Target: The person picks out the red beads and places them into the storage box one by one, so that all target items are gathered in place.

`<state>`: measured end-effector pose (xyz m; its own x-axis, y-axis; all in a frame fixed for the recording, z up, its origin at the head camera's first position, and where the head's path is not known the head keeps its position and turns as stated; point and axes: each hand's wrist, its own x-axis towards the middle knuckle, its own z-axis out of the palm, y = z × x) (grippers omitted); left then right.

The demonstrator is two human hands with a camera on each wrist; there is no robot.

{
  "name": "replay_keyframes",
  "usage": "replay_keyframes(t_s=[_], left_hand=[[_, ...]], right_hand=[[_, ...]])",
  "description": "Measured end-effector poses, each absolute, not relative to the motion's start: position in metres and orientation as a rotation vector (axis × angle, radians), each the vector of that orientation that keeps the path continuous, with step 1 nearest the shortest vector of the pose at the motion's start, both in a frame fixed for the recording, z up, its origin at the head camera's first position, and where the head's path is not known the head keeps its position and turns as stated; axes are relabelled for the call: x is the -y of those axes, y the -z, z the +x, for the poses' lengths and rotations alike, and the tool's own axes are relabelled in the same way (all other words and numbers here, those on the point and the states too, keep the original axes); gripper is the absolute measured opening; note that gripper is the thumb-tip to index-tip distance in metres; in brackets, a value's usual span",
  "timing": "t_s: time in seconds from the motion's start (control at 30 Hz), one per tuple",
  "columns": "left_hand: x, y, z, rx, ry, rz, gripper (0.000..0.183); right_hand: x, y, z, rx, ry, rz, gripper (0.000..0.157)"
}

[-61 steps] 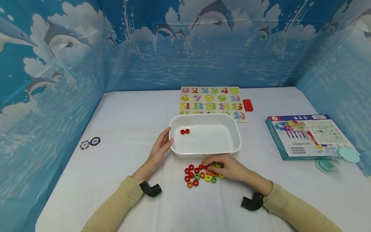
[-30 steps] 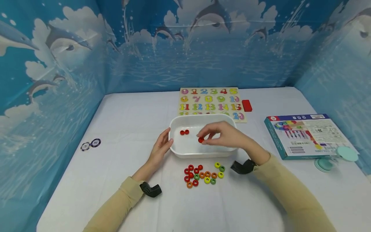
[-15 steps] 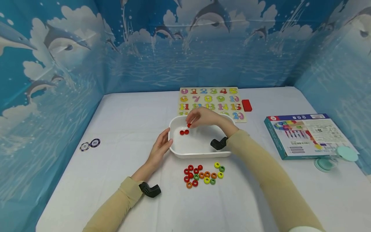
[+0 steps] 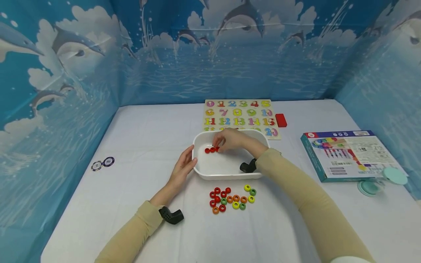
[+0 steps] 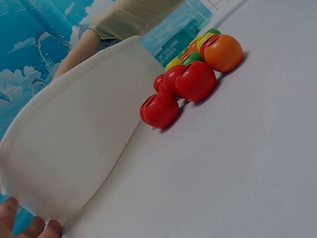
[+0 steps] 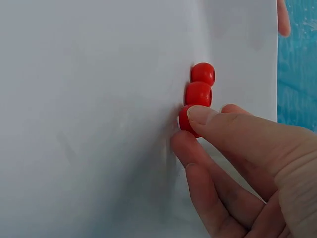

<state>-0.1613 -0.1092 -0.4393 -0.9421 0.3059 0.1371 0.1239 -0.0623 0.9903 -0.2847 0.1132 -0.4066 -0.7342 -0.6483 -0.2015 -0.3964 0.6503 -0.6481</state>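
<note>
A white tray [image 4: 230,176] stands mid-table. The left hand [image 4: 181,166] rests against its left end, thumb at the rim; in the left wrist view, its fingertips [image 5: 37,227] touch the outer wall low down. Inside the tray, the right hand [image 4: 230,140] pinches a red bead [image 6: 185,120] between thumb and finger. That bead sits at the end of a short row with two other red beads [image 6: 202,74], close together on the tray floor. In front of the tray lies a loose group of red, orange, yellow and green beads [image 4: 222,208].
A number puzzle board [image 4: 240,112] lies behind the tray, with a red block [image 4: 281,120] beside it. To the right are a flat game box [image 4: 352,155] and clear containers with mint-green lids [image 4: 394,175]. Two round chips [image 4: 108,161] lie far left.
The right hand has carried a red bead from the front group into the tray, then lowered it beside the two red beads there. The left hand has stayed at the tray's left end.
</note>
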Motion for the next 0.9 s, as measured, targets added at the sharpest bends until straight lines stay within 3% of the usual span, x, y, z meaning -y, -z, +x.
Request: replay_keyframes(t_s=[0.23,0.43,0.67,0.9], left_hand=[[0.110,0.441,-0.162,-2.051,-2.156,0.472,0.053],[0.110,0.442,-0.161,-2.057,-2.155,0.455,0.051],[0.112,0.441,-0.160,-2.069,-2.156,0.436,0.050],[0.113,0.442,-0.160,-2.056,-2.162,0.441,0.051]], right_hand=[[-0.123,0.375,-0.267,-2.448,0.839,-0.856,0.029],[-0.145,0.346,-0.218,-2.374,1.054,-1.064,0.028],[-0.158,0.364,-0.154,-2.131,1.293,-1.232,0.021],[-0.155,0.398,-0.122,-2.046,1.469,-1.200,0.019]])
